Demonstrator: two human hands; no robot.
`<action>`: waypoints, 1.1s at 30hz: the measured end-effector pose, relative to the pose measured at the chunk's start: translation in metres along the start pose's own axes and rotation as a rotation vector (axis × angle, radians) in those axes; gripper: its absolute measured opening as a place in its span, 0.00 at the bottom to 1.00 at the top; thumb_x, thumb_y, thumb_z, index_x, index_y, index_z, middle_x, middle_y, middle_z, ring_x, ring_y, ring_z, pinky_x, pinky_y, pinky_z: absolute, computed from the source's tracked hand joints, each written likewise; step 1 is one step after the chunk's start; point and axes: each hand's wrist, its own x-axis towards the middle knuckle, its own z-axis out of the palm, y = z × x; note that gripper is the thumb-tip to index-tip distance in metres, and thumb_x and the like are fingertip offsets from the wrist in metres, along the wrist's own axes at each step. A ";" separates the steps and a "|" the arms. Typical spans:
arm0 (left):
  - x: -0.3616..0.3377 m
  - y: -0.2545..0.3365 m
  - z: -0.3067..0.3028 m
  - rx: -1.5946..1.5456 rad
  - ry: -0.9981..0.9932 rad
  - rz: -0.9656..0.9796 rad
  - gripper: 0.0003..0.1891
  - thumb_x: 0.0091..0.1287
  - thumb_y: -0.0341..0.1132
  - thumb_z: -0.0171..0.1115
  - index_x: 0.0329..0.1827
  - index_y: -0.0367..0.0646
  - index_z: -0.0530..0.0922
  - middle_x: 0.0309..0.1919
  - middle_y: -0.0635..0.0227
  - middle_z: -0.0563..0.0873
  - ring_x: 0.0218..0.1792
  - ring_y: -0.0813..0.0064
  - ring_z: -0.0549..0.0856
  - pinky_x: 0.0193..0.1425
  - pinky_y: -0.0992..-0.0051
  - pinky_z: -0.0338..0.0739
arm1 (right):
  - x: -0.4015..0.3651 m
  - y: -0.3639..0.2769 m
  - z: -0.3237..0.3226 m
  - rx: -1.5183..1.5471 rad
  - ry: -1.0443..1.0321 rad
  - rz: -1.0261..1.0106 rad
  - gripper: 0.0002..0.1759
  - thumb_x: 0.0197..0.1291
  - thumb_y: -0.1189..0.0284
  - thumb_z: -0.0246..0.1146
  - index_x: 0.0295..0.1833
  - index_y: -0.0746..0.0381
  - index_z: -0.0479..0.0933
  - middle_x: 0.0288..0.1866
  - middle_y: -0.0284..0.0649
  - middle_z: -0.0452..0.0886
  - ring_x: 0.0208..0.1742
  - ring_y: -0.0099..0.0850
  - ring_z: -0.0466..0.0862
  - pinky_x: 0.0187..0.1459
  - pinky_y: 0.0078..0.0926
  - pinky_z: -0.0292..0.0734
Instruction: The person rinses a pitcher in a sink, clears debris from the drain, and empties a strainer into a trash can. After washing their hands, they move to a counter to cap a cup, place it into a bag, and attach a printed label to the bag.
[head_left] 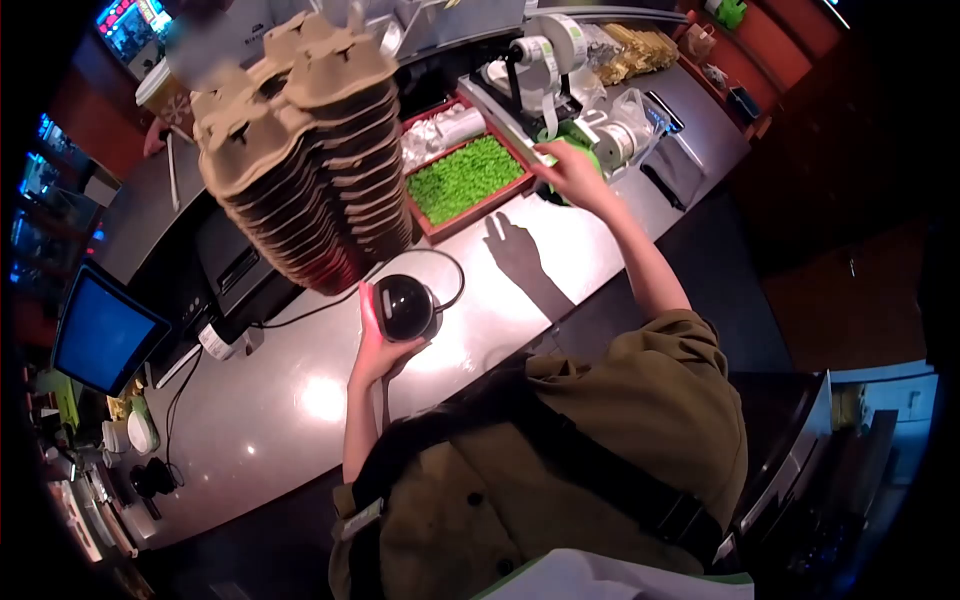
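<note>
The grey desk (560, 260) is carrying everything. A tall stack of cardboard cup carriers (310, 150) is standing towards its back, just beside a red tray (470, 215) holding green pieces. A label dispenser (545, 70) is sitting right of the tray. The left hand (375, 350) is cupping a black dome scanner (403, 305) mid-desk, its grip clamped around it. The right hand (578, 175) is reaching the dispenser's base; I cannot tell whether its grip is apart or together.
</note>
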 end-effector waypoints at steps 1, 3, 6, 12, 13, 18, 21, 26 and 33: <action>0.002 0.023 0.014 -0.095 0.039 -0.046 0.60 0.38 0.27 0.72 0.67 0.38 0.32 0.63 0.55 0.55 0.63 0.65 0.59 0.65 0.69 0.55 | 0.008 0.001 -0.003 -0.040 -0.072 -0.061 0.18 0.53 0.64 0.58 0.45 0.63 0.73 0.43 0.46 0.75 0.38 0.42 0.77 0.41 0.33 0.71; 0.004 0.007 0.024 0.055 0.114 0.010 0.59 0.38 0.26 0.71 0.67 0.40 0.34 0.61 0.56 0.59 0.61 0.65 0.63 0.64 0.69 0.58 | 0.027 0.015 -0.008 0.041 -0.136 -0.130 0.15 0.52 0.65 0.58 0.42 0.63 0.74 0.36 0.47 0.77 0.37 0.43 0.77 0.39 0.34 0.71; -0.003 0.004 0.051 -0.017 0.362 -0.007 0.55 0.40 0.22 0.68 0.68 0.42 0.36 0.60 0.58 0.62 0.58 0.66 0.67 0.60 0.69 0.64 | 0.047 0.055 -0.017 0.030 -0.106 -0.045 0.15 0.51 0.65 0.59 0.41 0.63 0.76 0.33 0.47 0.80 0.36 0.42 0.79 0.38 0.33 0.73; 0.003 0.006 0.106 -0.120 0.766 -0.089 0.54 0.42 0.20 0.67 0.68 0.42 0.36 0.63 0.58 0.54 0.61 0.66 0.62 0.63 0.69 0.59 | 0.088 0.060 -0.005 -0.038 0.094 -0.188 0.10 0.51 0.67 0.58 0.37 0.60 0.72 0.27 0.42 0.78 0.31 0.41 0.79 0.30 0.38 0.72; 0.005 0.004 0.112 -0.085 0.818 -0.102 0.54 0.42 0.20 0.67 0.68 0.42 0.36 0.64 0.57 0.53 0.62 0.66 0.61 0.63 0.69 0.58 | 0.093 0.048 0.006 0.030 0.057 -0.287 0.10 0.51 0.67 0.58 0.36 0.60 0.71 0.28 0.42 0.78 0.32 0.41 0.79 0.31 0.38 0.72; 0.016 0.007 0.129 0.059 0.977 -0.121 0.55 0.41 0.20 0.68 0.68 0.40 0.36 0.65 0.56 0.51 0.64 0.64 0.58 0.65 0.69 0.55 | 0.131 0.048 0.090 -0.123 0.056 -0.050 0.11 0.51 0.68 0.57 0.36 0.64 0.70 0.33 0.48 0.76 0.33 0.48 0.77 0.34 0.43 0.72; 0.009 -0.017 0.119 0.184 0.916 -0.099 0.57 0.43 0.29 0.71 0.67 0.40 0.34 0.63 0.52 0.55 0.62 0.62 0.62 0.64 0.67 0.57 | 0.128 0.036 0.086 -0.059 0.201 -0.124 0.09 0.50 0.71 0.55 0.37 0.63 0.68 0.35 0.48 0.76 0.34 0.47 0.77 0.33 0.43 0.71; 0.017 -0.001 0.127 0.115 0.965 -0.120 0.57 0.39 0.20 0.69 0.68 0.43 0.36 0.63 0.57 0.56 0.62 0.64 0.62 0.63 0.68 0.58 | 0.093 0.072 0.041 0.174 0.615 0.014 0.11 0.43 0.74 0.56 0.36 0.61 0.68 0.22 0.42 0.74 0.24 0.40 0.76 0.25 0.35 0.71; 0.035 -0.002 0.122 0.118 0.841 -0.065 0.54 0.43 0.22 0.69 0.68 0.43 0.37 0.62 0.55 0.57 0.59 0.64 0.65 0.61 0.70 0.61 | 0.123 0.112 0.028 -0.180 0.459 -0.479 0.12 0.42 0.78 0.56 0.37 0.62 0.72 0.38 0.42 0.75 0.40 0.40 0.75 0.38 0.34 0.73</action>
